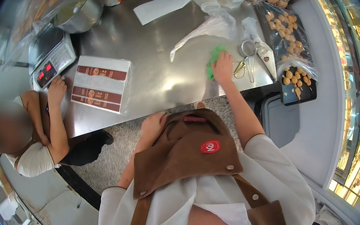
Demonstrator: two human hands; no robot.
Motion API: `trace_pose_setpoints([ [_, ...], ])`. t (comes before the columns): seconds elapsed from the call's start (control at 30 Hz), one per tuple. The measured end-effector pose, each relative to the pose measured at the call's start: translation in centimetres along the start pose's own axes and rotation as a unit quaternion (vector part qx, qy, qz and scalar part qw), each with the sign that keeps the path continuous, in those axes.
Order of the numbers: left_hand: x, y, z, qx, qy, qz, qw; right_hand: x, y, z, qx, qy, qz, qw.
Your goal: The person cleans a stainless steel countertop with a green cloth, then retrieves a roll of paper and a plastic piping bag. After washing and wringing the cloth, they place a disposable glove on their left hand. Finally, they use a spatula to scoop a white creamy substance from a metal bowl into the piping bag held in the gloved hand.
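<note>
My right hand (223, 66) rests on a crumpled green cloth (214, 61) on the stainless steel table (150, 92). Just right of it lie scissors with gold-coloured handles (240, 69) and a small fine-mesh strainer (248, 49). Beyond these is a filled piping bag (265, 56). At the table's front edge, my left hand (154, 125) is by the brown apron (186, 159); it seems to hold nothing, though its fingertips are partly hidden. A clear plastic bag (213, 29) lies crumpled above the cloth. Left of centre sits a plastic-wrapped stack of printed brown-and-white packaging (101, 83).
A person (38, 138) at the left has a hand by a digital scale (57, 62). A steel mixing bowl (80, 14) stands behind. White paper (164, 6) lies at the back. On the right are small round baked pieces (287, 33) under plastic and a black tray (300, 95).
</note>
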State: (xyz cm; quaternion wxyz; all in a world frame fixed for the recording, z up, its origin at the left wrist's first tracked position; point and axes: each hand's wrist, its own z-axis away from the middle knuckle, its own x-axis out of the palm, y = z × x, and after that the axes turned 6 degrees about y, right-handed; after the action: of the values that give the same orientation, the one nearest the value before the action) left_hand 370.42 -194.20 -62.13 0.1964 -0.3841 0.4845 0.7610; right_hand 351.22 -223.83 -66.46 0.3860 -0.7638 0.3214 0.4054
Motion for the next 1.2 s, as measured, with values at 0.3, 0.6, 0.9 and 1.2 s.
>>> trace_pose_setpoints([
  [0.3, 2.4, 2.0, -0.2, -0.029, 0.005, -0.004, 1.0, -0.8, 1.3, 0.6, -0.018, -0.034, -0.066, 0.997],
  [0.6, 3.4, 4.2, -0.1, -0.05, 0.022, -0.03, 0.998, 3.9, 0.5, -4.5, 0.123, 0.001, -0.249, 0.961],
  [0.9, 3.4, 4.9, 1.6, -0.11, 0.059, -0.029, 0.992, 6.9, -5.0, -12.1, 0.508, -0.274, -0.484, 0.657],
  [1.2, 3.5, 4.9, 3.0, -0.136, 0.072, 0.01, 0.988, 2.6, -4.8, -10.6, 0.427, -0.258, -0.709, 0.498],
])
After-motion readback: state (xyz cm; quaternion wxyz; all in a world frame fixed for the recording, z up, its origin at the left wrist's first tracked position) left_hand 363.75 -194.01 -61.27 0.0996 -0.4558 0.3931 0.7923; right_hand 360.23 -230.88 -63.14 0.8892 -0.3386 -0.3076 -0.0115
